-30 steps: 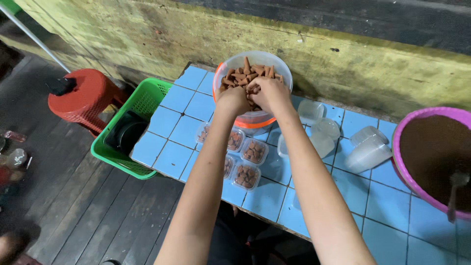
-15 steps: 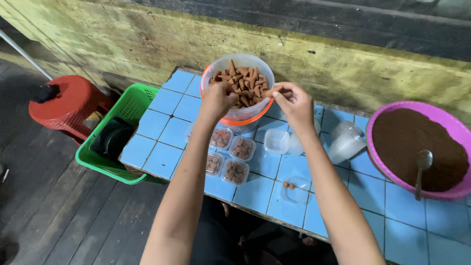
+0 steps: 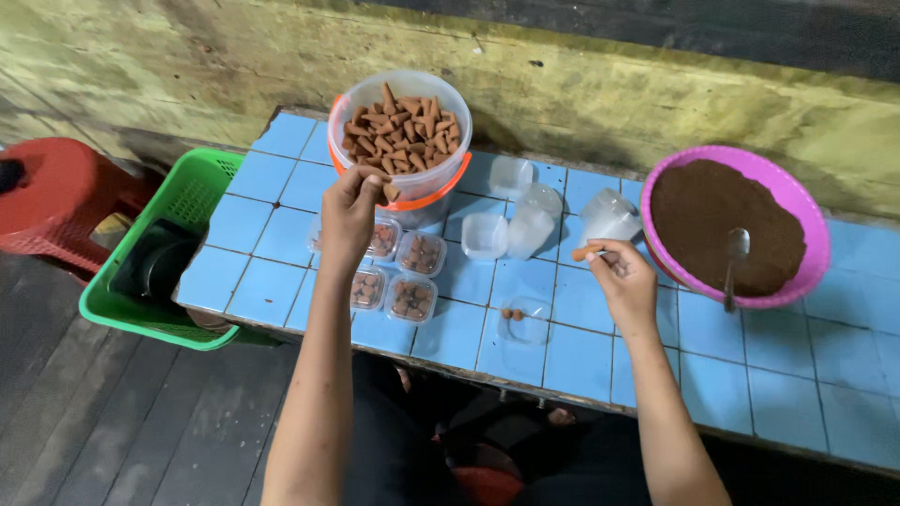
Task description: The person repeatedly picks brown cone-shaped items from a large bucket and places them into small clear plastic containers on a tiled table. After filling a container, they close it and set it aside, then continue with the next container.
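Incense cones (image 3: 405, 122), brown, heaped in clear tub (image 3: 401, 141) with orange rim, just past left hand (image 3: 352, 211); fingertips pinch one cone (image 3: 391, 192) at tub's near wall. Right hand (image 3: 623, 279) pinches another cone (image 3: 580, 253) over blue tiled table (image 3: 750, 356). Open small clear box (image 3: 521, 319) with two cones lies just left of that grip, within easy drop. Filled boxes (image 3: 398, 276) sit below left grip. Pink basin (image 3: 817, 245) of brown powder with spoon (image 3: 734, 262) right of right hand.
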